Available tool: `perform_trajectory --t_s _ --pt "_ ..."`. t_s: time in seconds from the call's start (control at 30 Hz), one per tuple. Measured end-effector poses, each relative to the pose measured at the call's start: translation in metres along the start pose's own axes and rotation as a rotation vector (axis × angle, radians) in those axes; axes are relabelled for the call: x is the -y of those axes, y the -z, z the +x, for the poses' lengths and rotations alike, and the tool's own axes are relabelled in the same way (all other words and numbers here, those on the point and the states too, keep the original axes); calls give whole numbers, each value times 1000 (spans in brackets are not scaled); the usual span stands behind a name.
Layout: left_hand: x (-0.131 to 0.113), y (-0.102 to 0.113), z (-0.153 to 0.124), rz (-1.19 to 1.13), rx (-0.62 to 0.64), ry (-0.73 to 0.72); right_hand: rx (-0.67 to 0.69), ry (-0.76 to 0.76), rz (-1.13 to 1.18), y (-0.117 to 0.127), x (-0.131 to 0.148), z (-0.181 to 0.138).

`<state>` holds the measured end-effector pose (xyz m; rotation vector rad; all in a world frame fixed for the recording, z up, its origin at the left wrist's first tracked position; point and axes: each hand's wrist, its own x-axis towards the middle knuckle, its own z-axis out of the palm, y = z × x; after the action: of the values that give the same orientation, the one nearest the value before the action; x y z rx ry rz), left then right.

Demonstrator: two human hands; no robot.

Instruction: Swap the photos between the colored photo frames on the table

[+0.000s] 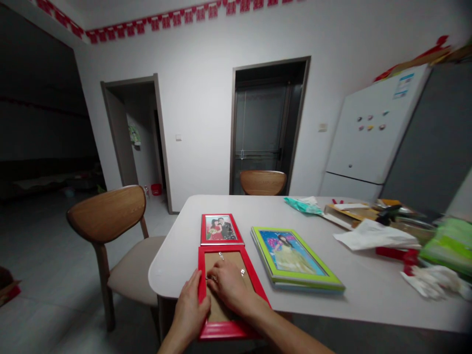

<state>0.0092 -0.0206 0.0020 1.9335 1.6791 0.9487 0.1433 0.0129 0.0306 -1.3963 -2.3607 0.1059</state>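
Observation:
A red picture frame (225,330) lies face down at the front edge of the table, its brown backing board (220,315) and small metal clips (242,272) facing up. My left hand (190,302) holds the frame's left side, thumb over the border. Bent over the backing, my right hand (228,285) has its fingers closed at a metal clip on the left edge; the fingertips partly hide that clip. Touching the far end of this frame is another red frame (221,229), face up with a photo of two people. To the right, a lime-green frame (295,253) with a photo rests on a stack.
The white table (180,236) carries clutter on its right: teal packaging (304,205), white paper (376,236), white gloves (435,282) and a green bag (450,246). Wooden chairs stand at the left (110,216) and far side (263,183). A fridge (361,132) is at the right.

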Motion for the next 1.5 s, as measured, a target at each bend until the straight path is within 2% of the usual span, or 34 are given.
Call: perform_trajectory --t_s 0.1,0.23,0.37,0.47,0.7,0.8,0.9,1.03,1.13,1.33,1.5 --pt "-1 1 -1 -5 -8 2 -33 -41 -25 -7 2 9" --pt "-2 1 -2 -5 -11 6 -57 -45 7 -9 -10 12" --pt "-4 2 -2 6 2 35 -111 -167 -15 -6 -29 15" --pt "-6 3 -2 22 12 32 -83 -244 -53 -6 -37 19" --pt "-5 3 0 43 18 2 -61 -269 -39 -5 -35 26" --pt "-4 3 2 25 7 5 -30 -241 35 4 -37 22" --pt "-3 3 4 5 9 13 5 -126 197 23 -39 3" --pt "-3 3 5 -29 0 14 195 65 312 47 -36 -34" --pt "-3 2 5 -31 -7 22 265 83 299 49 -29 -48" --pt "-4 3 5 -7 -3 18 121 47 309 31 -26 -47" --pt "-2 1 5 -30 -5 13 36 -95 188 29 -29 -46"
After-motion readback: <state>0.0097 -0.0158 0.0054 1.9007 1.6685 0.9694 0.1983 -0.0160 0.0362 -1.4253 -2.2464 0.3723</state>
